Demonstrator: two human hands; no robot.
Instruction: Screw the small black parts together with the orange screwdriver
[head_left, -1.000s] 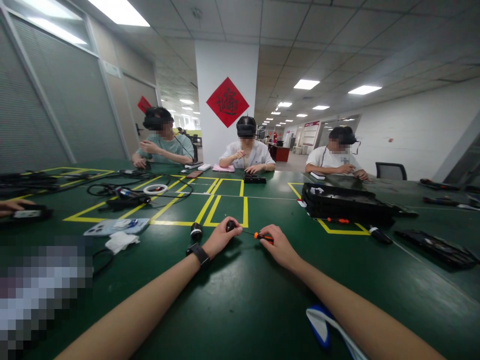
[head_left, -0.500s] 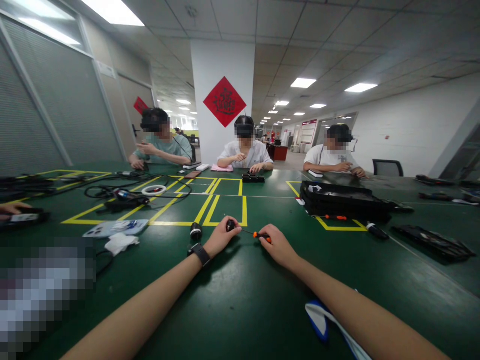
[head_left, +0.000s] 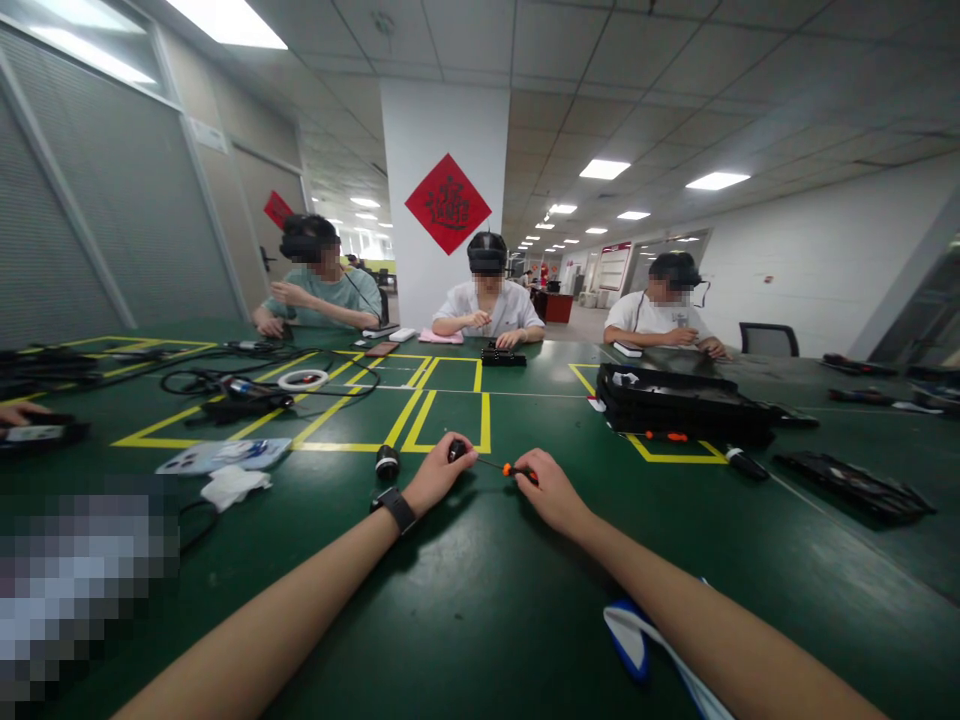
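My left hand [head_left: 439, 474], with a dark watch on its wrist, is closed on a small black round part [head_left: 456, 450] above the green table [head_left: 480, 600]. In my right hand [head_left: 553, 490] is a screwdriver [head_left: 519, 470] with an orange and black handle. Its thin shaft points left, and the tip is close to the black part; whether they touch is too small to tell. Just left of my left hand, a black cylinder with a white band [head_left: 387, 462] stands on the table.
Black trays [head_left: 675, 405] are stacked at the right, near an orange-handled tool [head_left: 675, 437]. A phone [head_left: 225, 456], a crumpled tissue [head_left: 234, 486] and cables [head_left: 195, 380] lie left. A blue-white strap [head_left: 630, 640] lies by my right forearm. Three people sit opposite.
The whole view has shifted slightly, moving the scene a little left. Both hands keep nearly the same pose and hold the same things.
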